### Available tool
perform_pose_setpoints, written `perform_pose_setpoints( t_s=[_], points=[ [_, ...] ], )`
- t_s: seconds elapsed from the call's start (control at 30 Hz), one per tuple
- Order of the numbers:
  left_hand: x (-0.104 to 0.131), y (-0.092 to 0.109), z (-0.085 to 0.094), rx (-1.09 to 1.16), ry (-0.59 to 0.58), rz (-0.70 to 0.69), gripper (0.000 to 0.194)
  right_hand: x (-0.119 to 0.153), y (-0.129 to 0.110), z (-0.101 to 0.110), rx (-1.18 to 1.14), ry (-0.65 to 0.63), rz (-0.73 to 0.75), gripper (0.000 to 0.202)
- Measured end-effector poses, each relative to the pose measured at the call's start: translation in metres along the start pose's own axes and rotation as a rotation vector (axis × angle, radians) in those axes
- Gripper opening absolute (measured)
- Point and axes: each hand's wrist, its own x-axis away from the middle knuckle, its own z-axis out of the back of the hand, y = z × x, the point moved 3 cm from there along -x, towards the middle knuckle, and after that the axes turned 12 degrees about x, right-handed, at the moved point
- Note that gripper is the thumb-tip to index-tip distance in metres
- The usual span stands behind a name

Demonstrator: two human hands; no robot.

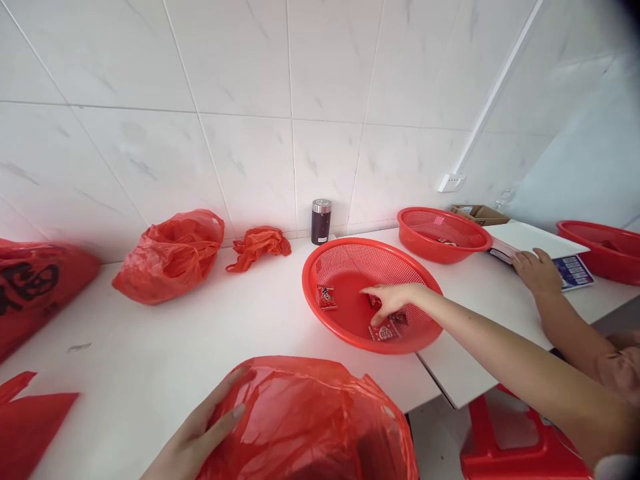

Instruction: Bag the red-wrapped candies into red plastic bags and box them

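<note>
My left hand (210, 423) grips the rim of a red plastic bag (310, 413) at the front of the table, thumb on one side and fingers on the other. The bag's mouth gapes wide. My right hand (393, 297) reaches down inside a red plastic basket (373, 343) with mesh sides. Its thumb and forefinger are spread apart over a few small red wrapped packets. One red packet (385, 331) lies just below the thumb, and another packet (327, 297) rests against the basket's left side. My other right fingers are partly hidden.
A dark tumbler (321, 223) stands behind the basket by the tiled wall. Crumpled red bags (173, 257) lie to the left. At right, another person's hand (540, 272) rests on a flat box (575, 272), between a second red basket (425, 247) and a third. A red stool (500, 433) stands below.
</note>
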Motion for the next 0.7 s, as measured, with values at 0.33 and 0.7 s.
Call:
perform_pose_setpoints(
  t_s=[0.33, 0.7],
  points=[
    [-0.006, 0.009, -0.02, 0.019, -0.025, 0.021, 0.068, 0.012, -0.021, -0.027, -0.046, 0.065, -0.214, 0.073],
    [-0.012, 0.006, -0.022, 0.122, 0.006, 0.019, 0.072, 0.005, 0.018, 0.029, -0.396, 0.439, -0.192, 0.048]
  ],
)
